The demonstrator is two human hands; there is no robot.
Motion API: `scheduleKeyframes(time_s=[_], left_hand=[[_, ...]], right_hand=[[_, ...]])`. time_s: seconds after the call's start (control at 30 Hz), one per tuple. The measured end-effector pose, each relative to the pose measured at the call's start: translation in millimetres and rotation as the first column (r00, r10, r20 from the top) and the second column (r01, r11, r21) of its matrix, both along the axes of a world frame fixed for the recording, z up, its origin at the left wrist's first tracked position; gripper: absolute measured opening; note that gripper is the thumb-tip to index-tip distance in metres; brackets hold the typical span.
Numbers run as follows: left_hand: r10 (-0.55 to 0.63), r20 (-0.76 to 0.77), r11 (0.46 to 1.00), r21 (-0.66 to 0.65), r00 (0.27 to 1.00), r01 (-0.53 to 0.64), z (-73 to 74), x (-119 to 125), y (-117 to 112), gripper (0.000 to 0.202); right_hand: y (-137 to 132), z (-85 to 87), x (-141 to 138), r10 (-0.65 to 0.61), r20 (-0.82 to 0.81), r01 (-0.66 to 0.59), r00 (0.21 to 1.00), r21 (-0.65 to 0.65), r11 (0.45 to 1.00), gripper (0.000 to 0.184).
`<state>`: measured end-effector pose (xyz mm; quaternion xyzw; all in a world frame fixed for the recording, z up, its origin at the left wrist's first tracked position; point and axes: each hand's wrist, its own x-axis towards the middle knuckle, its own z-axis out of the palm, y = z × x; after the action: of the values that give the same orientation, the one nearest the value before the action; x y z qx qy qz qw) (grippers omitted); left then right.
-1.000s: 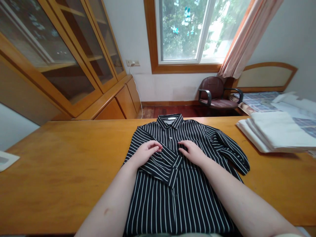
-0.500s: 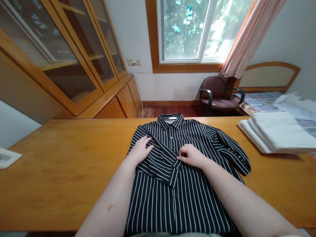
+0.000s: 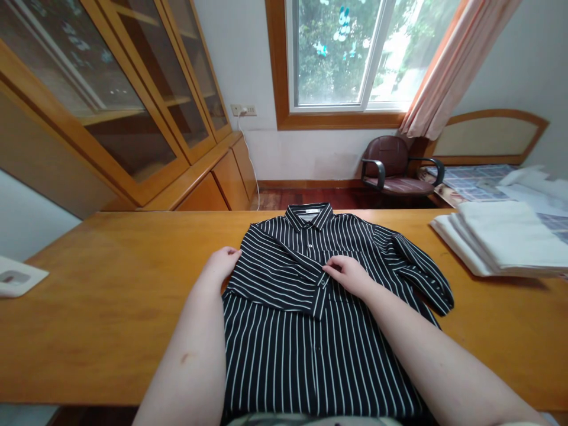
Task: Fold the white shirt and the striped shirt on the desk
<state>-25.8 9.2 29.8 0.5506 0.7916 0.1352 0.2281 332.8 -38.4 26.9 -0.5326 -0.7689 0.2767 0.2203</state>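
A black shirt with white stripes lies front up, its collar at the far side. Its left-hand sleeve is folded across the chest, with the cuff near the button line. My left hand is closed on the outer edge of that folded sleeve, thumb and fingers pinching the cloth. By the cuff, my right hand pinches the sleeve's upper edge. The other sleeve bends outward to the right on the table.
The shirt lies on a wooden table. Folded white cloths are stacked at the right, and a white object sits at the left edge. Beyond stand a brown armchair, a glass-doored cabinet and a bed.
My left hand has moved left from the top of the sleeve to its outer edge and closed there. The sleeve lies flatter and wider, its cuff slightly higher. My right hand stays by the cuff.
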Motion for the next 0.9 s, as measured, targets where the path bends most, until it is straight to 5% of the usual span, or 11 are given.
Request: scheduleKeyframes(time_s=[0.43, 0.5, 0.57, 0.7, 0.9], left_hand=[[0.065, -0.180, 0.998, 0.026, 0.982, -0.061, -4.1, 2, 6, 0.027], [0.020, -0.241, 0.993, 0.120, 0.970, 0.010, -2.3, 11, 3, 0.035], [-0.138, -0.287, 0.958, 0.205, 0.948, 0.202, -2.1, 24, 0, 0.045], [-0.497, -0.272, 0.825, 0.145, 0.824, 0.546, -13.1, 49, -2, 0.057], [-0.421, -0.369, 0.898, -0.044, 0.828, 0.437, -32.9, 54, 7, 0.066]], right_hand=[[3, -6.8, 0, -0.007, -0.018, 0.007, 1.000, -0.022, 1.000, 0.023], [3, -9.0, 0, -0.009, -0.007, 0.009, 1.000, -0.003, 1.000, 0.021], [4, -10.9, 0, -0.018, 0.003, 0.018, 1.000, 0.017, 1.000, 0.019], [5, -11.0, 0, -0.013, 0.010, 0.013, 1.000, 0.032, 0.999, 0.016], [0, -2.9, 2, 0.134, 0.022, -0.135, 0.991, 0.060, 0.989, 0.026]])
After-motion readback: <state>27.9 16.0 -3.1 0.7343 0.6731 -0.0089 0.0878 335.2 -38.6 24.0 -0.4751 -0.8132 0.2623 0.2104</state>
